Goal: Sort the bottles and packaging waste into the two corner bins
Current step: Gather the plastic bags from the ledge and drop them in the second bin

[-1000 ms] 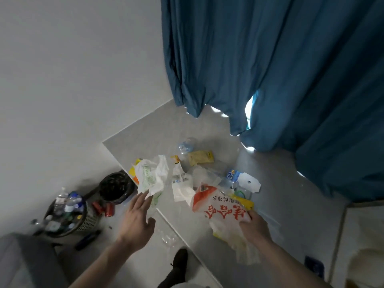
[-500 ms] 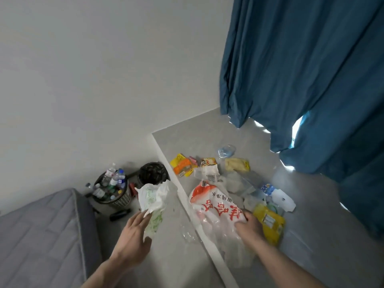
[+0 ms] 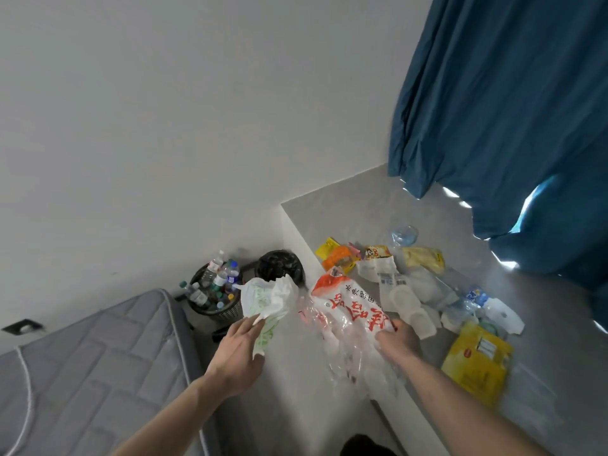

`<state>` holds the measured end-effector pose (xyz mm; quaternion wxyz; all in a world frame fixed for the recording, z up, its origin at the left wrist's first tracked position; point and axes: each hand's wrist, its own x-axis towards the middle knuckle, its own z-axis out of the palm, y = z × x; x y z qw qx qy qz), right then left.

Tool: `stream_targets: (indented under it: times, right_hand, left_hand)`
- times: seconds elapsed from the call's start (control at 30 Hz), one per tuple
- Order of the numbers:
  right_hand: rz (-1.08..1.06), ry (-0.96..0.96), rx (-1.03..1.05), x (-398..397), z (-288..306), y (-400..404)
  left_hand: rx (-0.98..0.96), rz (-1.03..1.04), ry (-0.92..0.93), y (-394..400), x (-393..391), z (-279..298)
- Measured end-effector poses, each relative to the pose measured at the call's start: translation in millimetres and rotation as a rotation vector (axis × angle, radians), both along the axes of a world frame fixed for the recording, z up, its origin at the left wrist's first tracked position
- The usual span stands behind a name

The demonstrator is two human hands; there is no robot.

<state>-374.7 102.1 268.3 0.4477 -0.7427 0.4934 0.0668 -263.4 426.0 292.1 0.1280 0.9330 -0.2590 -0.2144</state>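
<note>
Over the last second the left hand (image 3: 238, 353) had carried the white bag (image 3: 268, 299) off the ledge (image 3: 355, 205) and out over the floor, so that it now hung just in front of the black bin (image 3: 279, 266), pinched between thumb and fingers. The view had swung left with it, bringing the mattress (image 3: 98, 363) and both corner bins fully into sight. The right hand (image 3: 396, 340) had kept its grip on the red-printed bag (image 3: 348, 307), which now lay across the ledge's front edge, its clear tail trailing over the drop. That put the task at a delivery: packaging looked bound for the black bin, while the mesh bin (image 3: 215, 292) beside it already stood full of bottles (image 3: 223, 274). Plenty remained on the ledge, spread from its front edge back toward the curtain (image 3: 510, 110): a yellow packet (image 3: 477, 360) near the front, white trays (image 3: 411, 307), a blue-capped bottle (image 3: 467, 301) lying in clear film, orange wrappers (image 3: 339, 256) near the left edge. The black bin's contents could not be made out, since the white bag covered part of its mouth and its liner was dark. The right fingertips were buried in plastic, so the hold was probably a clench on a fold of it. A dark shape at the bottom edge was cut off.
</note>
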Motion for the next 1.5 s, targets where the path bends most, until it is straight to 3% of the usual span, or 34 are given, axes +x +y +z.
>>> stream_targets:
  times: [0.27, 0.8, 1.13, 1.33, 1.5]
  right_hand:
    - [-0.032, 0.059, -0.049, 27, -5, 0]
    - [0.079, 0.074, 0.005, 198, -35, -7]
    - [-0.08, 0.11, 0.056, 277, -51, 7]
    - [-0.243, 0.144, 0.052, 320, -89, 38]
    - [-0.258, 0.181, 0.104, 344, -108, 53]
  left_hand:
    - [0.034, -0.014, 0.09, -5, 61, -18]
    - [0.067, 0.031, 0.123, -37, 186, -24]
    - [0.085, -0.13, 0.169, -53, 308, -56]
    - [0.136, -0.24, 0.297, -53, 395, -99]
    - [0.219, -0.251, 0.386, -63, 436, -136]
